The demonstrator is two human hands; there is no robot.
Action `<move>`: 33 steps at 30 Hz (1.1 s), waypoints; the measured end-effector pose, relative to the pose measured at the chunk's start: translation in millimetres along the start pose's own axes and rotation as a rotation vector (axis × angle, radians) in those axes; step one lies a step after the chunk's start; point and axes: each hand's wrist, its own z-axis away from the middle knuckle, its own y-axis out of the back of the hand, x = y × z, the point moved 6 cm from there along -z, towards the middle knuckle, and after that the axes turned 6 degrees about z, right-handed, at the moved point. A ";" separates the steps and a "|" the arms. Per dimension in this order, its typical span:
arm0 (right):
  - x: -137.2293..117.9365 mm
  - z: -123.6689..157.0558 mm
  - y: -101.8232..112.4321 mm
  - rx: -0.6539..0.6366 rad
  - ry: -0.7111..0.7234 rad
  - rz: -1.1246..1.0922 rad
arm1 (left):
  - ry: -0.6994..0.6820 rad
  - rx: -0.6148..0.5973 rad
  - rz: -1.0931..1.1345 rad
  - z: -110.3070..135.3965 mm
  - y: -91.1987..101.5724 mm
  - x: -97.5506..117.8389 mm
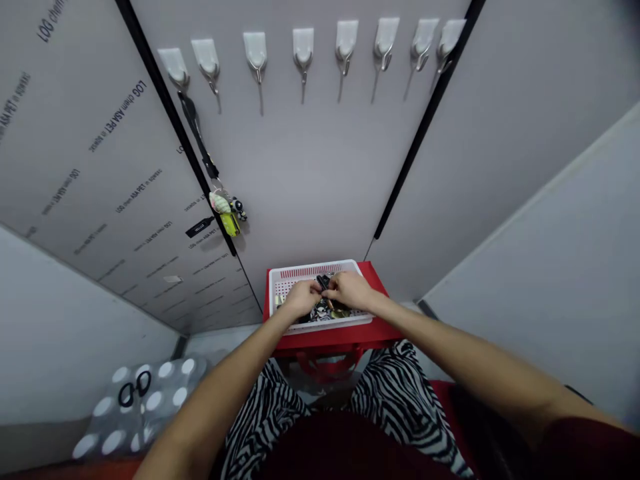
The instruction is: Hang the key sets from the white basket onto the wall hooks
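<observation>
A white perforated basket sits on a small red stool against the wall. Both my hands are over the basket. My left hand and my right hand are closed, pinching a small black item between them. Under the hands lie more small things, among them a black-and-white piece and a brass-coloured piece. On the wall above runs a row of several white hooks. From the far-left hook hangs a black strap with a keychain bunch.
My knees in zebra-print trousers are right below the stool. A grey bag with white dots lies on the floor at lower left. Black vertical strips divide the grey wall panels. The other hooks carry nothing.
</observation>
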 end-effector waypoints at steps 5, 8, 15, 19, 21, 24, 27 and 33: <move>0.0 -0.6 -9.1 0.008 -0.049 -0.354 | 0.041 -0.024 0.144 -0.5 -1.5 -6.9; 0.3 -2.0 1.5 -0.012 -0.060 -0.839 | 0.017 -0.037 0.316 5.9 7.2 2.2; -23.6 -5.4 68.2 0.061 0.027 -1.258 | -0.263 0.148 0.358 23.0 48.3 60.1; -48.8 -17.7 117.2 0.143 0.131 -1.250 | -0.308 0.317 0.415 24.6 88.2 83.1; -65.0 -26.7 144.5 0.199 0.199 -1.253 | -0.345 0.382 0.469 25.9 113.9 94.8; -94.0 -41.0 182.9 0.264 0.304 -1.266 | -0.364 0.481 0.561 31.3 156.6 109.6; -122.1 -55.6 213.8 0.305 0.383 -1.292 | -0.359 0.570 0.614 37.2 196.6 121.1; -150.0 -84.3 245.4 0.371 0.353 -1.314 | -0.363 0.688 0.657 35.2 245.9 129.7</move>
